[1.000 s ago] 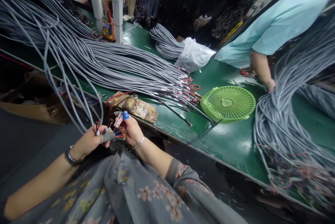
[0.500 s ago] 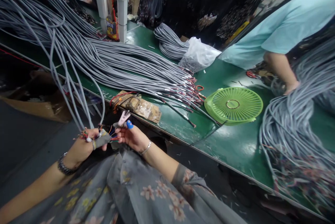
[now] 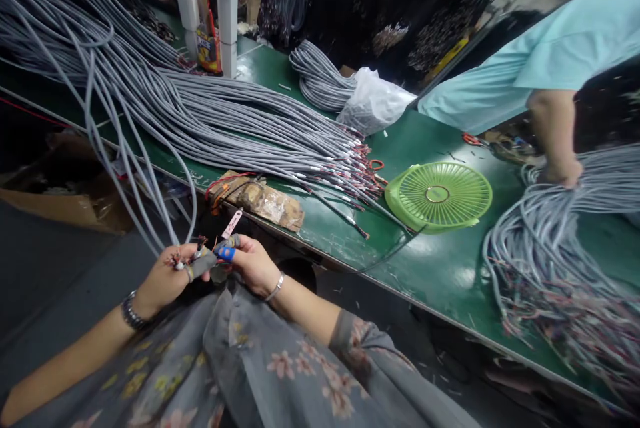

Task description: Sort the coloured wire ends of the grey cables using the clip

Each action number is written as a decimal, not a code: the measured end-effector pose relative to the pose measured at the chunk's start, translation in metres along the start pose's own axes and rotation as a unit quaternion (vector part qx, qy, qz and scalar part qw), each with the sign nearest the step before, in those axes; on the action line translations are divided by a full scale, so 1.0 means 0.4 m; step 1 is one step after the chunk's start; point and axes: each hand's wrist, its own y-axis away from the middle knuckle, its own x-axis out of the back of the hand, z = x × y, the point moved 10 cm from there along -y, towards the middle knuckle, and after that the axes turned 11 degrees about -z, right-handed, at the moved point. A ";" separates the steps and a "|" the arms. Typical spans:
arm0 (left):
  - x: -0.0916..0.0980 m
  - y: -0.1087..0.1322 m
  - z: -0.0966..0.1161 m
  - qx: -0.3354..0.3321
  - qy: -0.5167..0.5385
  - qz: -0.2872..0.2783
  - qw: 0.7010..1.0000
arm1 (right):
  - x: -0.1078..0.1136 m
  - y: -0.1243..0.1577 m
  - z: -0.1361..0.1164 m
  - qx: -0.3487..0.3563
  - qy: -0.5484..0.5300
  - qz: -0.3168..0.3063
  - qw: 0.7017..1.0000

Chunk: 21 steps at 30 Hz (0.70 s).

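Note:
Over my lap, my left hand (image 3: 167,278) is closed on the ends of a few grey cables (image 3: 150,208) that hang down from the big pile; their coloured wire tips stick out by my fingers. Facing it, my right hand (image 3: 253,261) pinches those coloured wire ends (image 3: 220,251) with a blue-capped thumb. A small pink tag or clip (image 3: 233,223) stands up between thumb and forefinger. Both hands nearly touch, just below the front edge of the green table (image 3: 440,275).
A long bundle of grey cables (image 3: 240,125) lies across the table. A brown taped block (image 3: 257,198) sits at its front edge, a green fan grille (image 3: 439,196) to the right. A co-worker in light blue (image 3: 550,55) presses a hand on another cable heap (image 3: 565,241). A plastic bag (image 3: 373,105) lies behind.
My right thumb has come down onto the wire ends and the hands have closed together. The co-worker's arm has moved right onto the cable heap, which has spread lower.

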 end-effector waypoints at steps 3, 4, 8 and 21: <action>0.015 0.013 -0.006 -0.004 -0.015 0.044 0.999 | -0.001 0.002 0.007 -0.004 -0.001 0.002 1.000; 0.019 0.017 -0.008 -0.003 -0.020 0.055 0.998 | 0.001 0.001 0.010 -0.006 -0.004 0.000 1.000; 0.029 0.028 -0.006 -0.011 -0.029 0.067 0.997 | 0.010 -0.011 0.030 -0.032 -0.050 -0.039 0.997; 0.007 -0.005 0.008 -0.006 -0.012 0.048 0.999 | 0.067 -0.058 -0.066 0.088 0.025 0.068 0.994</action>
